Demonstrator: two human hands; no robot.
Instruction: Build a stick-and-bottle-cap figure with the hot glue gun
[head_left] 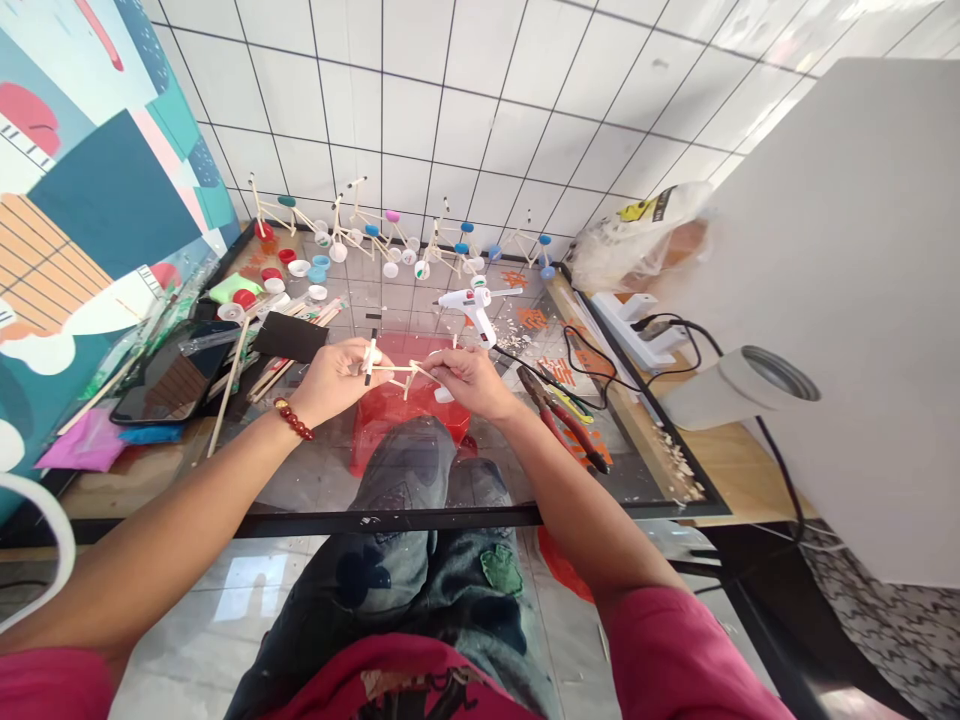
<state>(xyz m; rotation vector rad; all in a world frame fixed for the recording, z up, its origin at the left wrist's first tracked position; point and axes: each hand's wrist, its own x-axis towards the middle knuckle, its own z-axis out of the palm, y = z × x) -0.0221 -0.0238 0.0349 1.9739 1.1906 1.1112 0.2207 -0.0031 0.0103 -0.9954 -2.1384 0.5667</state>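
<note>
A small model of pale wooden sticks (397,370) is held between both hands above the glass table. My left hand (339,378) is closed on its left end, by a crossbar with dark tips and a white round part. My right hand (469,380) pinches the stick frame's right side with thumb and forefinger. Just beyond my right hand lies a white glue gun (472,308). Beside my left hand is a black rectangular piece (291,337) on top of loose sticks. Several finished-looking stick models with coloured caps (375,235) stand along the tiled wall.
Red-handled pliers (566,425) and a black cord lie right of my right hand. At the left are a phone (169,375), a pink packet (86,440) and bottle caps (298,268). A power strip (641,335) and a grey-white cup (742,388) sit at the right.
</note>
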